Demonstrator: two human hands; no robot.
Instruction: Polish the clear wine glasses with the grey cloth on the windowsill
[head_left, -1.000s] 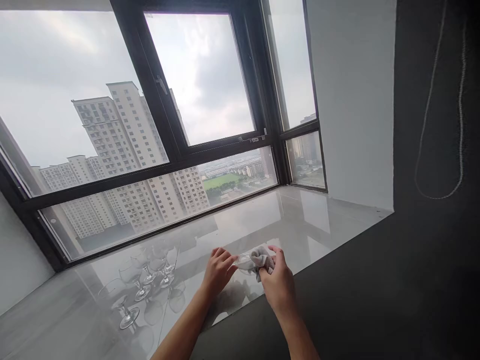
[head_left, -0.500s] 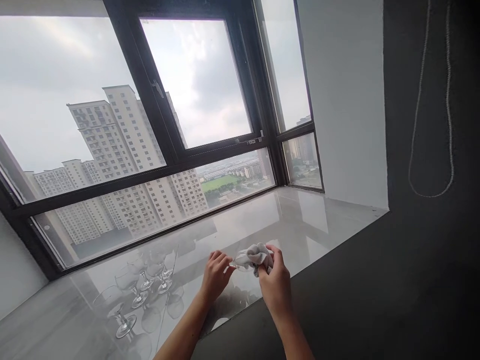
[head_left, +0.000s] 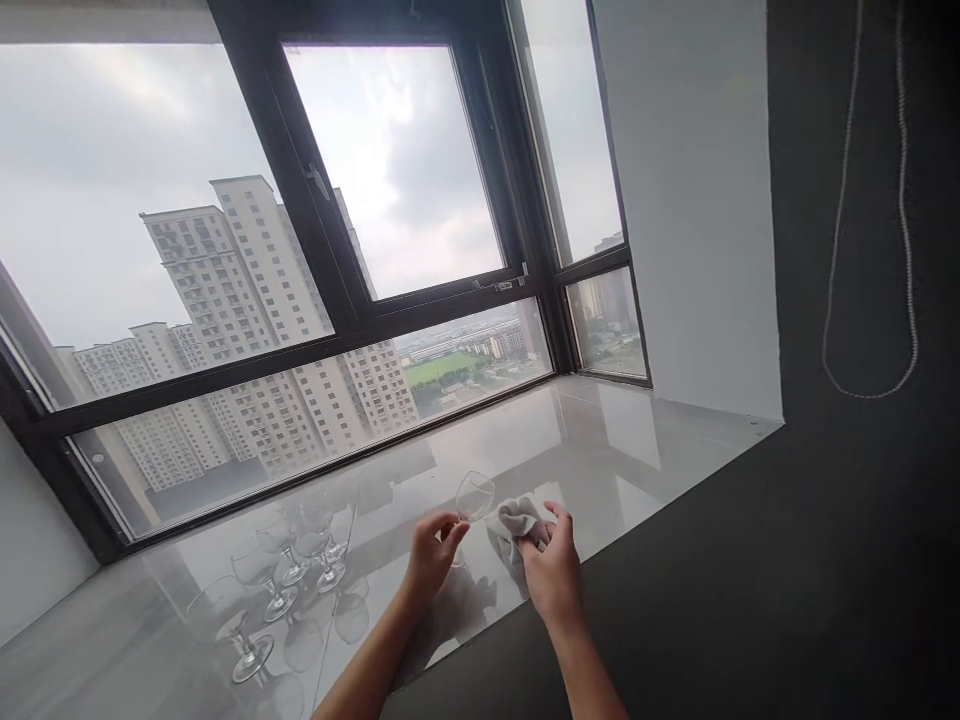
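Observation:
My left hand (head_left: 433,547) pinches the stem of a clear wine glass (head_left: 475,495) and holds it upright above the glossy marble window sill (head_left: 600,440). My right hand (head_left: 553,568) is closed on a crumpled grey-white cloth (head_left: 516,520), just right of the glass and apart from its bowl. Several more stemmed glasses (head_left: 289,565) stand in a cluster on the sill to the left of my hands.
A wide black-framed window (head_left: 337,300) runs along the back of the sill, with tower blocks outside. A white wall (head_left: 697,200) closes the right end. A dark wall (head_left: 825,550) with a hanging bead cord (head_left: 870,250) lies at the right.
The cloth was wrapped round the glass bowl; now the two are apart. My left hand has raised the glass upright, and my right hand has drawn the cloth away to the right.

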